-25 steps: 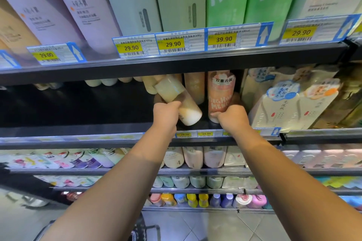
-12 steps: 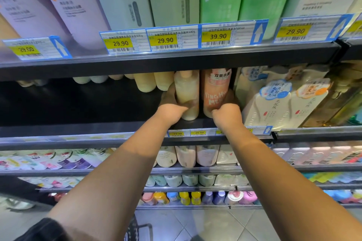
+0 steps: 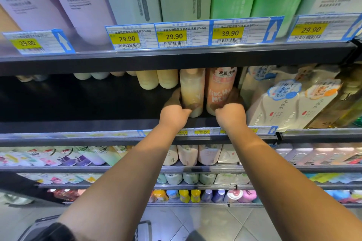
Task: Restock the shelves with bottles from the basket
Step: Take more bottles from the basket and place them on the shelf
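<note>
Middle shelf [image 3: 78, 103], left to centre: a row of pale bottles [image 3: 156, 79] at the back.
Your left hand [image 3: 174, 113]: fingers curled round the lower part of a cream bottle [image 3: 193, 88], upright on the shelf.
Just beside it: an orange bottle [image 3: 219, 88], upright, gripped low by your right hand [image 3: 231, 115].
Hands: near each other, one bottle each.
Far right: white refill packs [image 3: 274, 107], leaning.

Left grip [image 3: 174, 115] holds the cream bottle [image 3: 191, 86], right grip [image 3: 231, 117] the orange bottle [image 3: 220, 92], upright on the dark shelf [image 3: 78, 101]
</note>
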The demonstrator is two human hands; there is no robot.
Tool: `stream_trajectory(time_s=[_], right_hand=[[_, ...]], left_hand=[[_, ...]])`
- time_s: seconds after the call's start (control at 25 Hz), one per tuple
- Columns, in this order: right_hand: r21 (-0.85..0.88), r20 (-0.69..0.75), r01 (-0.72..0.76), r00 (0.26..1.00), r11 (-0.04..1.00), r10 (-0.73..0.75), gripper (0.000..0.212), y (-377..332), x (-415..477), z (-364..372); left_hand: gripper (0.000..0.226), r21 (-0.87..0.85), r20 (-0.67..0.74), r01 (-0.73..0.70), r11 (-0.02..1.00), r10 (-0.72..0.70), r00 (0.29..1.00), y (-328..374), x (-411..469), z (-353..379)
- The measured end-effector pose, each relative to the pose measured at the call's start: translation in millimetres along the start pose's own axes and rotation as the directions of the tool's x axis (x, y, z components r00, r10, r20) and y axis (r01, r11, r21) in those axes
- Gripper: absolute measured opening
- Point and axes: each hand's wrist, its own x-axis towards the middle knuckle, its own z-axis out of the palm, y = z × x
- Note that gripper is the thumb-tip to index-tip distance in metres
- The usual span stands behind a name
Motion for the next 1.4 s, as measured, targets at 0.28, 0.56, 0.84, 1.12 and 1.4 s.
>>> stream_trajectory(time_s=[0.28,0.56,0.84,1.12,1.4], right_hand=[[-0.079,-0.097,0.064,0.993,0.995,-0.072,0.037,5,-12,5],[-0.423,-0.151,0.165,0.957,0.891,-0.249,0.057,29,-34,23],[-0.424,-0.157,0.284,0.912,0.860,-0.379,0.061,42,-62,35],[-0.379,-0.041,0.281,0.947,0.882,-0.319,0.072,45,-120,59],[-0.470,0.494,0.499,0.832,0.728,-0.251,0.067,26,-290,179]], left_hand=[[0.042,0.356,0.079,0.008,0.934,-0.038,0.996,4,-8,0],[0.052,0.675,-0.005,-0.014,0.738,0.025,1.000,-4,-43,-3],[0.054,0.665,0.055,-0.125,0.736,0.118,0.991,-36,-90,-10],[0.068,0.668,0.119,-0.016,0.744,-0.086,0.989,-103,-167,-56],[0.071,0.665,-0.013,0.315,0.677,-0.411,0.912,-241,-362,-138]])
